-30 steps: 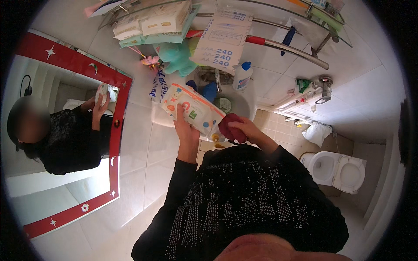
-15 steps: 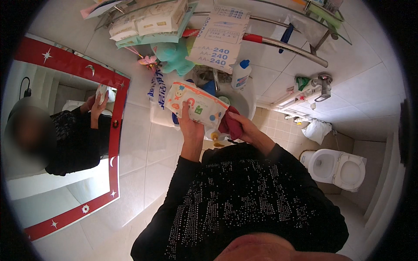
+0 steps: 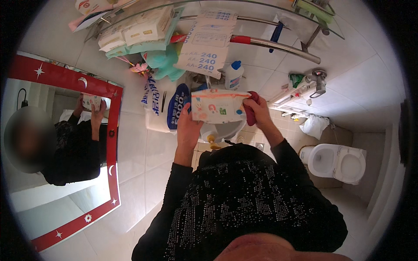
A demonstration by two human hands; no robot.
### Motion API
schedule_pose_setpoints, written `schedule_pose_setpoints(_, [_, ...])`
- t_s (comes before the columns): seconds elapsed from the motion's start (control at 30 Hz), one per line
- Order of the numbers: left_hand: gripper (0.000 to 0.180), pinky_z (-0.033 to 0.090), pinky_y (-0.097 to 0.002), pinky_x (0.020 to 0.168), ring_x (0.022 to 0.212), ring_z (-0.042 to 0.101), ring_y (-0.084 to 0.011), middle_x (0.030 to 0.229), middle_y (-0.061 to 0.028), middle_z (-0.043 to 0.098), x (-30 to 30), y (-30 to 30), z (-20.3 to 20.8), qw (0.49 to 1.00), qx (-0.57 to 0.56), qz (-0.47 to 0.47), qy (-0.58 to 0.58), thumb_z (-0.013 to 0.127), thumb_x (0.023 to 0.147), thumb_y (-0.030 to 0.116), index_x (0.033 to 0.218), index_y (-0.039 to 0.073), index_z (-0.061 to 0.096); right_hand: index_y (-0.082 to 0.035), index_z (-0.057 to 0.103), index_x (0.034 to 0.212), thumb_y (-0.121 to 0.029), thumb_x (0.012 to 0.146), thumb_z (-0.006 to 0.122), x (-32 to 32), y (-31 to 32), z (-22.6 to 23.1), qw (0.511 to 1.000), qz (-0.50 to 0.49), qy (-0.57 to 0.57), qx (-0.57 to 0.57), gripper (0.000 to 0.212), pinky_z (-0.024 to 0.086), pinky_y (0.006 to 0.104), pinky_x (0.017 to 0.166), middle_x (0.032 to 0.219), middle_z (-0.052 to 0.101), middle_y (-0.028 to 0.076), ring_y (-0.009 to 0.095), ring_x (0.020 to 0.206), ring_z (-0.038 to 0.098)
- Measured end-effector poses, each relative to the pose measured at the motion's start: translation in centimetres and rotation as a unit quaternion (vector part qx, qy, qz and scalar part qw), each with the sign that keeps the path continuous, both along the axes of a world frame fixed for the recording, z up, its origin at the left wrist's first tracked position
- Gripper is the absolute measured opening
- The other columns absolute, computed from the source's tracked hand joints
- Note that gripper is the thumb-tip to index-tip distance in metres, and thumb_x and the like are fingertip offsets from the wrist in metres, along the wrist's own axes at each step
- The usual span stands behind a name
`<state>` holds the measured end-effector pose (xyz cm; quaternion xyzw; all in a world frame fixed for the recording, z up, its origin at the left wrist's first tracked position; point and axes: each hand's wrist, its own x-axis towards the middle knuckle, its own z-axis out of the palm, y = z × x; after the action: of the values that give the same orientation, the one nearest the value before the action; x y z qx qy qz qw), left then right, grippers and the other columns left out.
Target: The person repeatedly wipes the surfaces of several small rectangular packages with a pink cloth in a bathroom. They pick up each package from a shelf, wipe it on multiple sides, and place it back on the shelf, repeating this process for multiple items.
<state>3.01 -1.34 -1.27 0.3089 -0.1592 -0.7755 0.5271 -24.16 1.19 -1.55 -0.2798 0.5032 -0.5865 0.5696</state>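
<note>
Head view, hidden: left fingers behind the white packet; much of the sink covered.
Packet look: soft, orange stripe along its 12 o'clock edge, coloured prints.
Packet location: 12 o'clock from centre, above the sink.
Left hand: clamped on packet's 9 o'clock end.
Right hand: closed on dark red cloth, packet's 3 o'clock end; grip on packet itself, cannot tell.

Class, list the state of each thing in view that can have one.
White soft pack with orange edge: held at its left end by the left hand; whether opened, unclear
Dark red cloth: bunched in the right hand at the pack's right end
White plastic bottle with blue cap: upright, capped
White ceramic toilet: open
Rectangular pink printed sheet: hanging
</note>
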Motion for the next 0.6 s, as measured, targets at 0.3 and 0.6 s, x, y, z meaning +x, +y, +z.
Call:
schedule_pose_setpoints(0.3, [0.079,0.038,-0.0362,0.106,0.131,0.048,-0.0329,0.137,-0.0193,0.053,-3.1,-1.6,6.1,0.680,-0.511,-0.197,-0.488,0.083,0.074,0.029,0.140,0.003,0.048,-0.003,0.064,0.106,-0.014,0.079,0.068,-1.3,-1.8,10.0,0.816,0.405,0.357,-0.207,0.029,0.049,0.0285,0.068,0.083,0.067,0.010,0.016,0.073,0.063])
schedule_pose_setpoints(0.6, [0.033,0.050,-0.0289,0.073,0.083,0.062,-0.0123,0.092,-0.0076,0.070,-4.5,-1.0,4.0,0.772,-0.347,-0.321,-0.425,0.055,0.101,0.027,0.119,0.001,0.064,-0.004,0.066,0.106,-0.023,0.083,0.067,-1.1,-2.9,7.5,0.883,0.290,0.351,-0.117,0.030,0.052,0.0353,0.070,0.082,0.068,0.015,0.024,0.072,0.066])
